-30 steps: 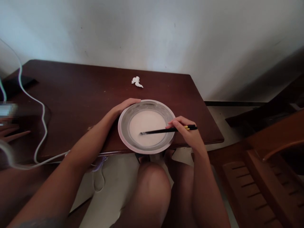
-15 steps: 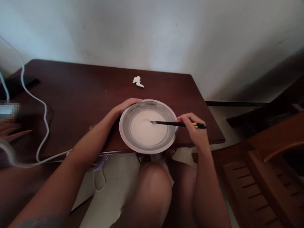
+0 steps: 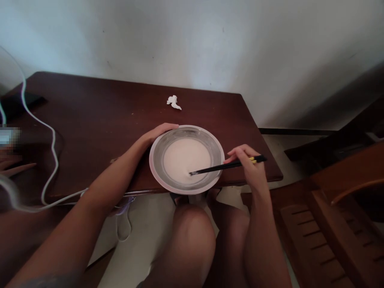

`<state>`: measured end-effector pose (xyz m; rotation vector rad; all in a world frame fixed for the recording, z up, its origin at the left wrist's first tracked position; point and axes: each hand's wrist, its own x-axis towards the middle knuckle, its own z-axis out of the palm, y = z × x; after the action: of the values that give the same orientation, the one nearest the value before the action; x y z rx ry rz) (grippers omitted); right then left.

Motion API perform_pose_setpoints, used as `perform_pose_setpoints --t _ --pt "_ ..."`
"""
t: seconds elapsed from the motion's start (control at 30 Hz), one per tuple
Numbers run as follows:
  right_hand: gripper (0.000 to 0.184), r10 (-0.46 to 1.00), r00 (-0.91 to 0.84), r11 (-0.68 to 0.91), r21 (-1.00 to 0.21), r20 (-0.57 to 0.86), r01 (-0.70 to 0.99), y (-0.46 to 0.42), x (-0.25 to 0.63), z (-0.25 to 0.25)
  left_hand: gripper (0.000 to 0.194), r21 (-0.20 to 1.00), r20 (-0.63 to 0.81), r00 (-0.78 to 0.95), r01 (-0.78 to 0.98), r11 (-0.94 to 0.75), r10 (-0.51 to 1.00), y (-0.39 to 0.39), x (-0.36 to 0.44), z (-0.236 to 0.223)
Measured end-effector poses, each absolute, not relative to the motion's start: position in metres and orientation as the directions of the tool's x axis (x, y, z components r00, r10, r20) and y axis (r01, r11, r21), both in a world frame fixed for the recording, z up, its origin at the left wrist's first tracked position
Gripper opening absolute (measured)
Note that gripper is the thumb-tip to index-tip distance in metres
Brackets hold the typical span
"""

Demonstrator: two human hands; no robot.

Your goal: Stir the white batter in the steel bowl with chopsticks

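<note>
A wide metal bowl with pale, milky liquid in it sits at the table's front edge. My left hand is closed around the bowl's far left rim, its fingers partly hidden behind the wall. To the right of the bowl, my right hand grips a pair of black chopsticks with yellow bands near the top. Their tips dip into the liquid close to the near side of the bowl.
A crumpled white tissue lies on the dark wooden table behind the bowl. White cables run along the left, near another person's hand. A wooden chair stands at the right; a pale wall rises behind.
The chopstick tips have moved from the middle of the liquid toward the near side. My right hand has shifted slightly right. My left hand still holds the bowl's rim.
</note>
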<state>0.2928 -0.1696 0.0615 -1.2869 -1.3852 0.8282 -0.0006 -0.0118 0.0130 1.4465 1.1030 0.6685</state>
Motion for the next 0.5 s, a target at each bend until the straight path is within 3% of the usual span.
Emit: perform_pose_setpoints --t 0.1,0.2,0.3,0.43,0.5 --pt "0.02 0.974 -0.041 0.224 -0.927 0.223 0.3 -0.1691 0.2897 0.062 0.029 0.956 -0.27 0.359 0.208 0.206 0.893 -0.0098 -0.0014 0.0108" --pt "0.022 0.953 0.127 0.226 -0.923 0.276 0.312 -0.1684 0.293 0.0621 0.026 0.94 -0.341 0.37 0.145 0.309 0.864 -0.0105 -0.001 0.0105" --pt "0.027 0.94 0.214 0.208 -0.941 0.268 0.266 -0.1697 0.2957 0.0623 0.023 0.947 -0.319 0.419 0.1 0.306 0.85 -0.0111 -0.0007 0.0106" --pt "0.02 0.969 -0.006 0.239 -0.922 0.248 0.305 -0.1696 0.2916 0.062 0.023 0.959 -0.282 0.415 0.112 0.259 0.865 -0.0105 0.0 0.0112" --pt "0.018 0.956 0.023 0.267 -0.898 0.293 0.35 -0.1683 0.2923 0.0613 0.022 0.958 -0.285 0.39 0.131 0.253 0.876 -0.011 0.0007 0.0127"
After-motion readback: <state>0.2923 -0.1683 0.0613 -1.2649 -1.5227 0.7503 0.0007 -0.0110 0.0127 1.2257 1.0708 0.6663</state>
